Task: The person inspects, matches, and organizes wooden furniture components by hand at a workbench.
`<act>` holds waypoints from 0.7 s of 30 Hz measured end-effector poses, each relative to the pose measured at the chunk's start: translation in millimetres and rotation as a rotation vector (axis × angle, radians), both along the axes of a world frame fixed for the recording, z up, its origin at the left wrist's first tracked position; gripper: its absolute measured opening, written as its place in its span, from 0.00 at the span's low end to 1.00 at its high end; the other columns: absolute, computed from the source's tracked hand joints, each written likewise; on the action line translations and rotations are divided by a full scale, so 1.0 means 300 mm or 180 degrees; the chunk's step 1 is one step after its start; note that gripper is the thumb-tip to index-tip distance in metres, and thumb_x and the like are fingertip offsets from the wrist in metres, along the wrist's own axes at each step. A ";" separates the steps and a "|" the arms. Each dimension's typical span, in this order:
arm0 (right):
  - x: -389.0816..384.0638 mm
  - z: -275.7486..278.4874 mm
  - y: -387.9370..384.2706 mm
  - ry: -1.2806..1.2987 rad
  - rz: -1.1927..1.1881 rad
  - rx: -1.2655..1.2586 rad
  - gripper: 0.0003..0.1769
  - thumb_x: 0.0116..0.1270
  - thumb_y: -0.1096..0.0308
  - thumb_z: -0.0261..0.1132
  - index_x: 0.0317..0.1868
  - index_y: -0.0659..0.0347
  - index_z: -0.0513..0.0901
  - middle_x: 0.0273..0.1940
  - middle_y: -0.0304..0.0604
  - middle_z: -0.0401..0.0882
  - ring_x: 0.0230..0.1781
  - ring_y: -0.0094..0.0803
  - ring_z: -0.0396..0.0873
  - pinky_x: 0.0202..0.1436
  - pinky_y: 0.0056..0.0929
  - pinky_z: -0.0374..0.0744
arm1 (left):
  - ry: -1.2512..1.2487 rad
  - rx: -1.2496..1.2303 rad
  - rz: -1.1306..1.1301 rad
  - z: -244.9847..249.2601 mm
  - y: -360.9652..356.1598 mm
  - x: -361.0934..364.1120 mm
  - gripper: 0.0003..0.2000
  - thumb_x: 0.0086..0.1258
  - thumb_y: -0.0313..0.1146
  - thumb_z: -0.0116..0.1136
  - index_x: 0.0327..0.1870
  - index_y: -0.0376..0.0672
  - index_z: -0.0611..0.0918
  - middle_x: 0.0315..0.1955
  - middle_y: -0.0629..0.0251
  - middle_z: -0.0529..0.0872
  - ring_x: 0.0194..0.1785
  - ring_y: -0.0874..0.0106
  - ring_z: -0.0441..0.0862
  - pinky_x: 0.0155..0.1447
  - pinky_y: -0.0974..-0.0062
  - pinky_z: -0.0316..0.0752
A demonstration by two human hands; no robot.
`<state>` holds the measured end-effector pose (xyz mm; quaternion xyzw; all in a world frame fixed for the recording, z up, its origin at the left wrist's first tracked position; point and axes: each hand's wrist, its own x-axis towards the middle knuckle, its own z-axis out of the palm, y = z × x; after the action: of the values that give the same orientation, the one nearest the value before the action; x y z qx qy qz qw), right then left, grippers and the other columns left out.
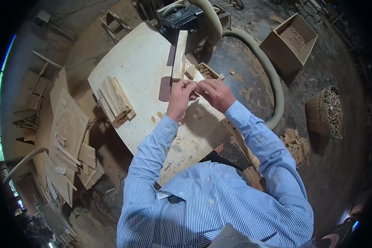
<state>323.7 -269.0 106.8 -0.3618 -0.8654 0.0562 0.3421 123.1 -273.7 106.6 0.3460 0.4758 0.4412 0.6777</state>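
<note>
Striped shirt (211, 198); left hand (181, 97), right hand (215, 94) touch over plywood table (138, 62), fingers' hold unclear; dusty floor (339, 165)

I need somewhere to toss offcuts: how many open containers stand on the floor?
2. A wooden crate at the upper right, and a woven basket holding wood bits at the right. Others may be hidden among the stacked boards at left.

Blue-white striped l/s shirt, buttoned cuffs, chest pocket, bare hands (202, 94)

blue-white striped shirt (219, 198), pale plywood tabletop (132, 66)
</note>
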 end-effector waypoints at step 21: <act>-0.186 -0.261 0.526 0.2155 -0.1365 -0.3009 0.25 0.73 0.59 0.72 0.65 0.62 0.84 0.44 0.47 0.91 0.43 0.29 0.88 0.49 0.30 0.85 | 0.4545 0.2484 -0.0095 -0.238 0.205 -0.064 0.32 0.74 0.49 0.67 0.75 0.46 0.73 0.79 0.52 0.62 0.81 0.47 0.59 0.79 0.47 0.61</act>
<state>267.8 -111.3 28.5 -0.6021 -0.4985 0.4751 0.4040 103.8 -212.4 35.1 0.7615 0.6005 0.2392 0.0474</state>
